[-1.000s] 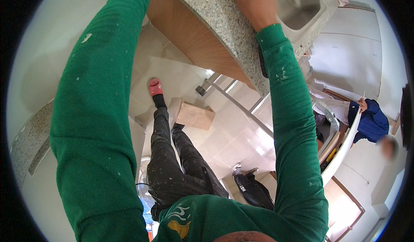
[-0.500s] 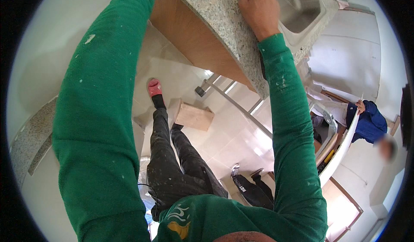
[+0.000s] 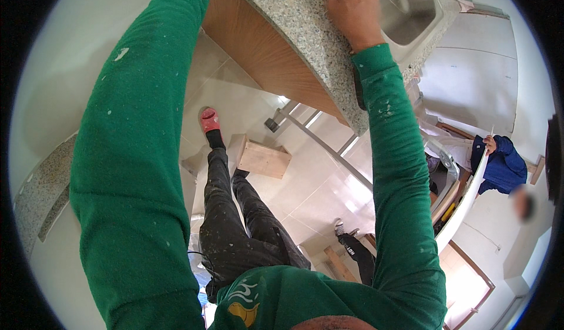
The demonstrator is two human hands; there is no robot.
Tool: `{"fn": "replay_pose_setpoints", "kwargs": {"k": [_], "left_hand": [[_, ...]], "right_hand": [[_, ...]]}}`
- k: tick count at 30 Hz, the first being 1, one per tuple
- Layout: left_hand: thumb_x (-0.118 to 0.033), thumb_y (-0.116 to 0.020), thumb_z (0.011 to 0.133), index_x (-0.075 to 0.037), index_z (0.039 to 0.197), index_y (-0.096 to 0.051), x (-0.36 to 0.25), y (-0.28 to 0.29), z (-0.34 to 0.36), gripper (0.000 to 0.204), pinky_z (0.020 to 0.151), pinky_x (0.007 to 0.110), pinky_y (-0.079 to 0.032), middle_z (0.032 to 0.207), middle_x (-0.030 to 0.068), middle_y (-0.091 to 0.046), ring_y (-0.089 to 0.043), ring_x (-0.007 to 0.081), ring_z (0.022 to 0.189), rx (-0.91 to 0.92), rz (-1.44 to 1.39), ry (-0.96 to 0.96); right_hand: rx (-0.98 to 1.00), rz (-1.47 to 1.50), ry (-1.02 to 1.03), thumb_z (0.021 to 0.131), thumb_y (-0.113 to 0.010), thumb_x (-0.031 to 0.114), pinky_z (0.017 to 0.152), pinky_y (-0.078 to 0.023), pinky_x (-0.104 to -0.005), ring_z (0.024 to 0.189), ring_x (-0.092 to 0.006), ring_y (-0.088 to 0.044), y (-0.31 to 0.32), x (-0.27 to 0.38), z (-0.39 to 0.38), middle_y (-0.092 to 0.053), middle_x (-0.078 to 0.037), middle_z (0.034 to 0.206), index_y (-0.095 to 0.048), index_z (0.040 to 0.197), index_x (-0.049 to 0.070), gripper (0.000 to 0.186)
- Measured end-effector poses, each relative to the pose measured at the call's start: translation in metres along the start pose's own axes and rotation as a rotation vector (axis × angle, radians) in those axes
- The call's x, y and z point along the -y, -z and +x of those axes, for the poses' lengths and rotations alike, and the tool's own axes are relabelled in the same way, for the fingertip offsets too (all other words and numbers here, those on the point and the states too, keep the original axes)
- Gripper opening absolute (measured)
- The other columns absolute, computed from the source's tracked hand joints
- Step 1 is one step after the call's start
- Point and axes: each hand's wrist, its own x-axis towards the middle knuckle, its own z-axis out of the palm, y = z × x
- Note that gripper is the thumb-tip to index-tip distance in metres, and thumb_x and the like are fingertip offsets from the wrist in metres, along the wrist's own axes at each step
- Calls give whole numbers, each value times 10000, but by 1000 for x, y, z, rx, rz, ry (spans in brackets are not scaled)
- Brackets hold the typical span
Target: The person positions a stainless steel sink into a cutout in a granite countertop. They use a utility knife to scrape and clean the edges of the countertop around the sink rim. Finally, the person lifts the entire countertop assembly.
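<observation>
My right hand [image 3: 355, 15] is over the speckled granite countertop [image 3: 299, 27], beside the steel sink [image 3: 411, 12]. Its fingers are curled round a small pale thing at the upper edge, too cut off to name. A dark object [image 3: 359, 89] shows partly from under my right wrist, on the counter's edge. My left arm [image 3: 141, 124], in a paint-spotted green sleeve, reaches up to the counter's far left corner. Only a sliver of my left hand shows there, its fingers out of the picture. Below the granite is a wooden cabinet panel [image 3: 276, 59].
On the tiled floor stand a small wooden box [image 3: 264, 158] near my feet and a metal ladder [image 3: 329, 145] beside the cabinet. A person in dark blue [image 3: 505, 162] grips a white panel [image 3: 470, 198] at right. Another person's dark-trousered legs [image 3: 359, 256] show below. Curved granite [image 3: 44, 183] lies left.
My right hand has shifted very slightly, its fingers now more tucked in. The dark-trousered legs have moved to the right. My left arm stays nearly still.
</observation>
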Motion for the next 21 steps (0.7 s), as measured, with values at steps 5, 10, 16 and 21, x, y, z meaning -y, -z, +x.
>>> {"fn": "replay_pose_setpoints", "kwargs": {"k": [5, 10, 16, 21], "left_hand": [[-220, -658, 942, 3, 988, -738, 4, -3, 0, 241, 947, 532, -503, 1119, 232, -665, -627, 445, 1053, -5, -18, -11], [-218, -665, 935, 8, 983, -738, 4, -4, 0, 242, 951, 532, -502, 1119, 233, -663, -625, 446, 1051, 6, -2, -6], [-208, -665, 936, 8, 974, -737, 6, -7, 0, 231, 954, 525, -501, 1112, 233, -660, -620, 442, 1058, -9, -7, -23], [-200, -666, 933, 7, 970, -735, 4, -4, -1, 221, 961, 519, -501, 1102, 229, -667, -623, 438, 1066, 10, -2, -7]], "right_hand": [[26, -188, 173, 1019, -514, 115, 715, -537, -586, 812, -490, -689, 14, -20, 27, -722, -254, 917, -605, 1188, 73, 196], [48, -78, 380, 1011, -518, 111, 734, -544, -553, 837, -458, -702, 33, -23, 41, -739, -221, 960, -663, 1185, 83, 228], [126, -87, 416, 989, -533, 94, 748, -548, -535, 850, -443, -707, 38, -19, 45, -739, -220, 955, -705, 1131, 73, 225], [102, -173, 377, 975, -544, 79, 748, -550, -532, 846, -443, -709, 34, -15, 42, -731, -221, 935, -716, 1113, 69, 221]]}}
